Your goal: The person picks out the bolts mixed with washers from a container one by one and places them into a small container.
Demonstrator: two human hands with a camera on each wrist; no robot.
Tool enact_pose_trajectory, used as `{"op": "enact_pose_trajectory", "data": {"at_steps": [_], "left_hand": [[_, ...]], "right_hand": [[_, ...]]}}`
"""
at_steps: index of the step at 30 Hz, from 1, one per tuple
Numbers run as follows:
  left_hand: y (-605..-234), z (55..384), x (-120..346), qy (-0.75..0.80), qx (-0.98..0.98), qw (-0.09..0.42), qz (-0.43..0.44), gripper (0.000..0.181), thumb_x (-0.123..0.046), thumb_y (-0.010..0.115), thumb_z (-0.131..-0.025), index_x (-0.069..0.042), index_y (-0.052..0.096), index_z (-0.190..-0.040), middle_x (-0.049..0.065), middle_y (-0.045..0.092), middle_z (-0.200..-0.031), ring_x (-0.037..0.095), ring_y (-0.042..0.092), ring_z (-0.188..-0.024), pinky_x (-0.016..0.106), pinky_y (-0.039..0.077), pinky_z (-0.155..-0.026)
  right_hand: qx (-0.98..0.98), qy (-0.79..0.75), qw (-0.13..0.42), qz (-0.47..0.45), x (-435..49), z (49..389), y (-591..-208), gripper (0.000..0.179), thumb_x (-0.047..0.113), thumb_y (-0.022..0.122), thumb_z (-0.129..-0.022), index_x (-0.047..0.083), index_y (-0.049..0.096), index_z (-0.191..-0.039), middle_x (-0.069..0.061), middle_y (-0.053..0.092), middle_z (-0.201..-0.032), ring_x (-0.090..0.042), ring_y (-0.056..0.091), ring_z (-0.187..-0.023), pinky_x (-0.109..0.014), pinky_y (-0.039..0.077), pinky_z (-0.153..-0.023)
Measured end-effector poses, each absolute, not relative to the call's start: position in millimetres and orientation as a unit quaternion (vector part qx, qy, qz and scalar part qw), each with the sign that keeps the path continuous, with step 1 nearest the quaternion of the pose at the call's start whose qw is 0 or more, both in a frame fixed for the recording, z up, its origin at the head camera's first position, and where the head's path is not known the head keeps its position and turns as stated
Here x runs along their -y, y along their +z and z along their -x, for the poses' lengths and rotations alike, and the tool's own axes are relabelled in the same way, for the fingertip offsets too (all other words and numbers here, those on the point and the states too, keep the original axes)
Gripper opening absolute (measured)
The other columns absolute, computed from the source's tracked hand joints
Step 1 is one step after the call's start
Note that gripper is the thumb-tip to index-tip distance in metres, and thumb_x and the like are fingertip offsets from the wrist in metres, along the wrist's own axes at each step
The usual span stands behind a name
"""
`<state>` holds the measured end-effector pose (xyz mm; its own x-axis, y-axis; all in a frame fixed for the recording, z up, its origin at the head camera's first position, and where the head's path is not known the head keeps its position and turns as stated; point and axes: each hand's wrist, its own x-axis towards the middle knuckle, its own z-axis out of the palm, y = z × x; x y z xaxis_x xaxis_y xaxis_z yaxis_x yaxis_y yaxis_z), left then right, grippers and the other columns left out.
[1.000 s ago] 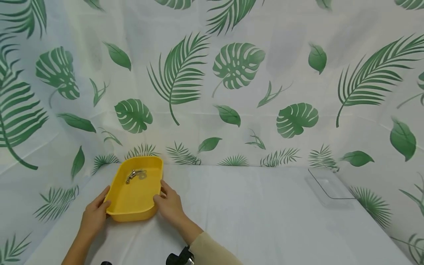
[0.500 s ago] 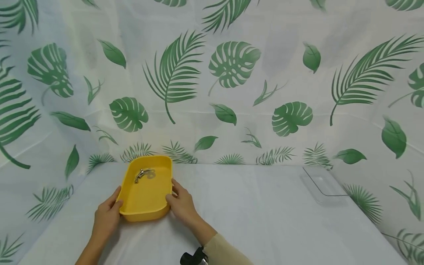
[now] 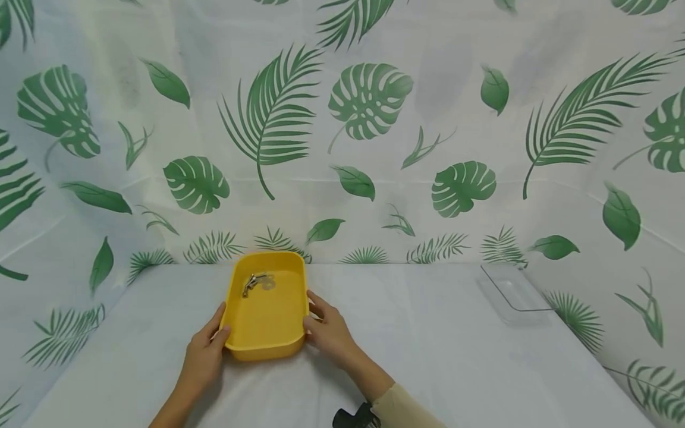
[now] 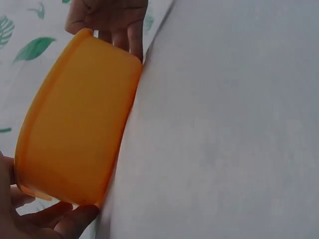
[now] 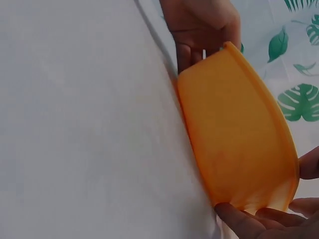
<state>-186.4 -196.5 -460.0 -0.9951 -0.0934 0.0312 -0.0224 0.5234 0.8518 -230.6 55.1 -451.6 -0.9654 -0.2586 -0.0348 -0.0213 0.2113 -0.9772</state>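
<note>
A yellow plastic tray [image 3: 264,330] with raised sides is at the left of centre in the head view. My left hand [image 3: 203,359] grips its left side, thumb at the rim and fingers against the outer wall. On the opposite side my right hand [image 3: 332,334] holds it the same way. Toward the tray's far left lie a few small shiny metal pieces [image 3: 250,284] and some pale, see-through ring-like pieces [image 3: 269,283], too small to identify. Both wrist views show the near wall of the tray [image 4: 82,124], with fingertips [image 5: 237,221] near its lower edge.
A clear, thin-rimmed container [image 3: 516,297] stands at the right back of the white-covered table [image 3: 428,356]. Behind the table hangs a leaf-patterned curtain [image 3: 396,208]. A black device [image 3: 355,416] is strapped at the right wrist.
Both hands have carried the yellow tray rightward across the table, its small pieces staying in place inside. The head view has also turned slightly to the right.
</note>
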Motion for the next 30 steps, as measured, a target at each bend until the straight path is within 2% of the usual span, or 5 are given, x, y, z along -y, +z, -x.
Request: {"op": "enact_pose_trajectory", "data": {"at_steps": [7,10,19,23,30], "left_hand": [[-464.6,191.1,170.1,-0.525,0.851,0.034,-0.005,0.057,-0.020,0.043,-0.108,-0.012,0.025,-0.161,0.023,0.033,-0.162,0.042,0.054,-0.135,0.033,0.057,-0.098],[-464.0,192.9,158.7,-0.529,0.848,0.039,0.013,0.057,-0.019,0.043,-0.108,-0.012,0.025,-0.161,0.023,0.033,-0.162,0.041,0.059,-0.129,0.031,0.058,-0.095],[-462.3,191.9,127.3,-0.532,0.846,0.030,0.021,0.057,-0.021,0.042,-0.108,-0.010,0.024,-0.161,0.019,0.031,-0.164,0.038,0.059,-0.130,0.050,0.051,-0.108],[-463.8,194.5,115.4,-0.534,0.845,0.036,0.020,0.058,-0.021,0.043,-0.108,-0.011,0.024,-0.161,0.023,0.041,-0.158,0.035,0.063,-0.123,0.046,0.054,-0.104],[-466.8,209.6,95.2,-0.567,0.823,0.009,0.026,0.060,-0.020,0.051,-0.104,-0.018,0.031,-0.161,0.022,0.053,-0.140,0.024,0.065,-0.107,0.026,0.057,-0.085]], "right_hand": [[-0.772,-0.625,0.087,0.082,-88.8,225.6,-452.8,0.072,0.011,0.053,-0.090,0.014,0.035,-0.159,-0.023,0.048,-0.153,-0.034,0.059,-0.132,-0.037,0.063,-0.087],[-0.771,-0.627,0.080,0.077,-100.8,223.8,-450.9,0.071,0.011,0.052,-0.090,0.014,0.035,-0.159,-0.024,0.048,-0.153,-0.034,0.060,-0.130,-0.038,0.063,-0.086],[-0.782,-0.618,0.065,0.046,-129.4,221.3,-446.6,0.070,0.011,0.054,-0.089,0.013,0.037,-0.157,-0.025,0.050,-0.151,-0.035,0.060,-0.130,-0.039,0.064,-0.085],[-0.785,-0.615,0.059,0.041,-139.0,224.2,-444.8,0.069,0.010,0.054,-0.089,0.013,0.039,-0.157,-0.025,0.051,-0.150,-0.034,0.062,-0.127,-0.037,0.064,-0.083],[-0.785,-0.618,0.048,0.000,-161.1,223.6,-444.7,0.070,0.008,0.055,-0.087,0.013,0.041,-0.156,-0.025,0.053,-0.148,-0.034,0.065,-0.122,-0.040,0.065,-0.080]]}}
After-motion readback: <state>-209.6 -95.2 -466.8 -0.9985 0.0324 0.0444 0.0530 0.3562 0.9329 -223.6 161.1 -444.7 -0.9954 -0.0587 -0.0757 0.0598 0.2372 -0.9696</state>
